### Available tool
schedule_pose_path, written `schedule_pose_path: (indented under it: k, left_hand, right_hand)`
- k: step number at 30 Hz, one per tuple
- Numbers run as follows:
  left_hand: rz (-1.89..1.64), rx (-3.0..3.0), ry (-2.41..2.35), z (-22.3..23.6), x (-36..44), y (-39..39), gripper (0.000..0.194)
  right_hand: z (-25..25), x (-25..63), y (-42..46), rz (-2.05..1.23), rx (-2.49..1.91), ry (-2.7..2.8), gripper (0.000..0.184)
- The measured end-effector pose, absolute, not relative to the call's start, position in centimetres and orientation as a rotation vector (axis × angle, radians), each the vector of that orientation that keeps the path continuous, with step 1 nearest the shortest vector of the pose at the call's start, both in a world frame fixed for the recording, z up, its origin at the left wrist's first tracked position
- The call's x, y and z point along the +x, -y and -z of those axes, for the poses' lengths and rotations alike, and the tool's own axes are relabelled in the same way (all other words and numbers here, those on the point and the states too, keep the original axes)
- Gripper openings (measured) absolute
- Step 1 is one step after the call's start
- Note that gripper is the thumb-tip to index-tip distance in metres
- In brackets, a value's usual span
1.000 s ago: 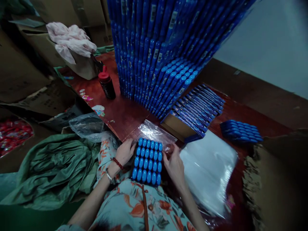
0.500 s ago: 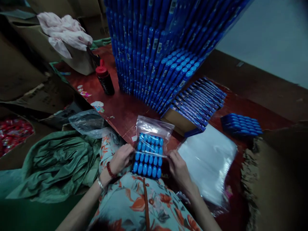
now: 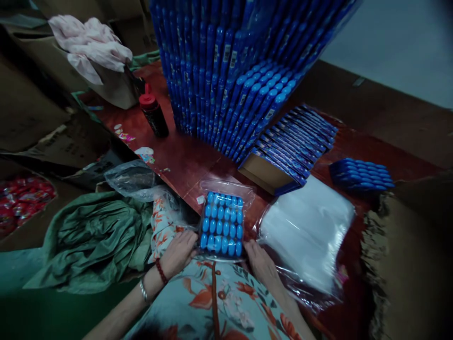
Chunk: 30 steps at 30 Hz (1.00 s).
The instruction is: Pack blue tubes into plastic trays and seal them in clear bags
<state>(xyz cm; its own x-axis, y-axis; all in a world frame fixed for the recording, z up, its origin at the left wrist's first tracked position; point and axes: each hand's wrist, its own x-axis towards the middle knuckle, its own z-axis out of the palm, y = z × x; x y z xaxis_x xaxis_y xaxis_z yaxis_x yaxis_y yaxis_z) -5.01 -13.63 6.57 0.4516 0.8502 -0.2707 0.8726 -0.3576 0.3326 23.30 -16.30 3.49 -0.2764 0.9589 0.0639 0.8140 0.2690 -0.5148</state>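
Note:
A block of blue capped items (image 3: 222, 225) sits inside a clear plastic bag (image 3: 247, 191) on the red-brown table (image 3: 184, 160), close to my body. My left hand (image 3: 178, 252) grips the bag's near left corner. My right hand (image 3: 258, 262) pinches its near right corner. Both hands have the fingers closed on the plastic at the bag's lower edge.
A tall stack of blue packs (image 3: 230, 71) stands behind, with a low box of packs (image 3: 286, 151) and a loose blue pack (image 3: 361, 174) to the right. A pile of clear bags (image 3: 307, 231) lies right of my hands. A red-capped bottle (image 3: 153, 115), green cloth (image 3: 92, 236) and cartons stand left.
The bag has slid fully over the blue block, which was half uncovered before. Both hands moved down to the bag's near edge.

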Motion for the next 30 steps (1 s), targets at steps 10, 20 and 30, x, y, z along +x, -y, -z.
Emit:
schedule_pose_path:
  k: [10,20,30]
  left_hand:
    - [0.12,2.612,-1.304,-11.9,-6.0,6.5,0.015]
    - [-1.067,2.661,-1.515,-21.9,-5.9,-0.1,0.025]
    - [-1.681,0.831,-0.831,-19.2,-1.4,-5.4,0.019]
  right_hand:
    - [-11.9,22.1,8.4,-0.057,-1.347,2.453,0.028]
    - [-19.8,21.0,0.4,-0.195,-1.103,1.484,0.013]
    - [-19.4,18.2,-6.9,-0.809,-0.902,0.82,0.035]
